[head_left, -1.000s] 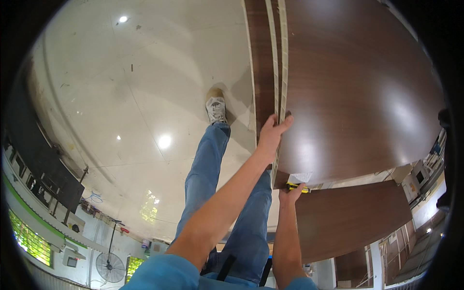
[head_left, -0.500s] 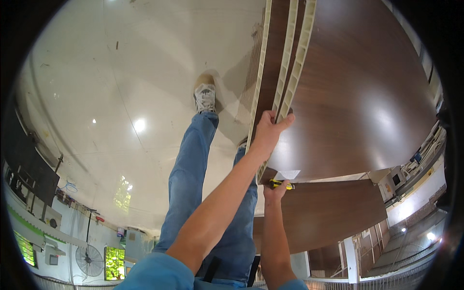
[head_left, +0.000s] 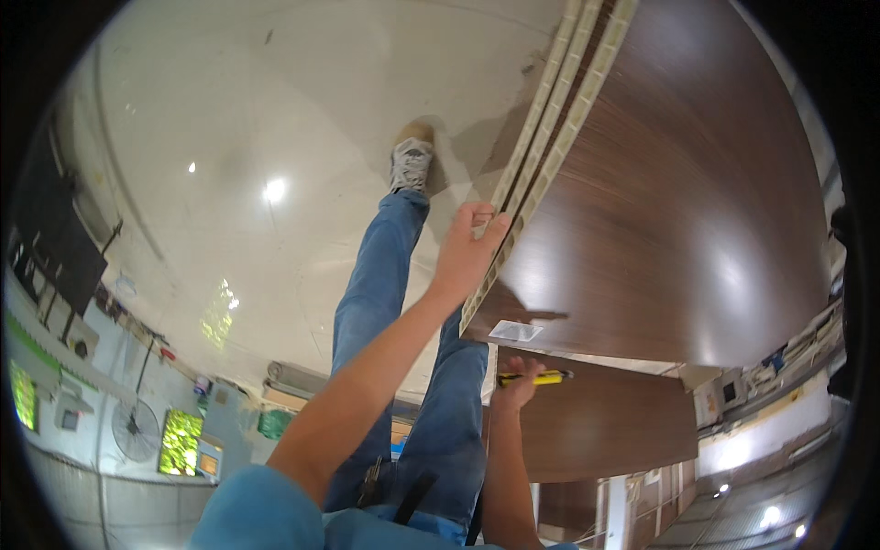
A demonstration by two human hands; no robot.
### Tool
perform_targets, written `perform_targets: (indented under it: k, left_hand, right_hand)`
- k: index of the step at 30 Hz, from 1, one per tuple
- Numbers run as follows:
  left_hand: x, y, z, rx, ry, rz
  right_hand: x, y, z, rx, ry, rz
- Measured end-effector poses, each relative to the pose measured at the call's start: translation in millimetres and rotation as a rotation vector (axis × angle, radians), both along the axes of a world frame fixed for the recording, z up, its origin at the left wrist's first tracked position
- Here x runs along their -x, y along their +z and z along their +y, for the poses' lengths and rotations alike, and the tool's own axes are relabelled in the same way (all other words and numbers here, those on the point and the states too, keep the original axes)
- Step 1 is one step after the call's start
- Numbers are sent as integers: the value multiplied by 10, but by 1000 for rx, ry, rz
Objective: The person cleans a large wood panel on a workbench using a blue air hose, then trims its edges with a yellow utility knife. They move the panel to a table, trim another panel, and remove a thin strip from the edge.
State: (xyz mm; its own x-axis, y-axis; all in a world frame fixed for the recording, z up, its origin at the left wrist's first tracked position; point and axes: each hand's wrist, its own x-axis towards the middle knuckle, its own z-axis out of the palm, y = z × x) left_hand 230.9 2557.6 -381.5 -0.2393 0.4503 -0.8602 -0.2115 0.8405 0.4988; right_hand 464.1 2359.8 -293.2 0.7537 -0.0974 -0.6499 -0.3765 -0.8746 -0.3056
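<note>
Several dark brown wood-grain panels (head_left: 642, 202) with cream, ribbed hollow edges (head_left: 550, 156) stand packed together on the right. My left hand (head_left: 467, 249) is at their left edges, fingers loosely curled and thumb apart from them, the thumb near or against the edge; I see nothing held in it. Below the panels' near corner, my right hand (head_left: 515, 390) is closed round a yellow and black utility knife (head_left: 543, 378), whose dark tip points right. A white label (head_left: 516, 331) sits on the front panel's face near that corner.
Another brown panel (head_left: 605, 417) lies beyond my right hand. My shoe (head_left: 412, 165) and jeans-clad legs stand on the glossy pale floor (head_left: 229, 110). A standing fan (head_left: 136, 429) is by the wall at lower left; a grey machine (head_left: 731, 392) is at right.
My left hand has let go of the panel edges and moved slightly left. My right hand with the knife has dropped away from the panel corner. The whole view has turned.
</note>
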Motion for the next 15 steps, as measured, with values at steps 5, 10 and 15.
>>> perform_targets:
  k: [5, 10, 15]
  left_hand:
    - [578, 50, -644, 120, 47, 38]
    - [386, 497, -1789, 212, 105, 158]
    - [-609, 719, -2760, 281, -92, 433]
  right_hand:
    - [-349, 632, 853, 49, 440, -5]
    - [-433, 408, 1533, -308, 720, 243]
    - [-620, -187, 1925, -318, 1323, 351]
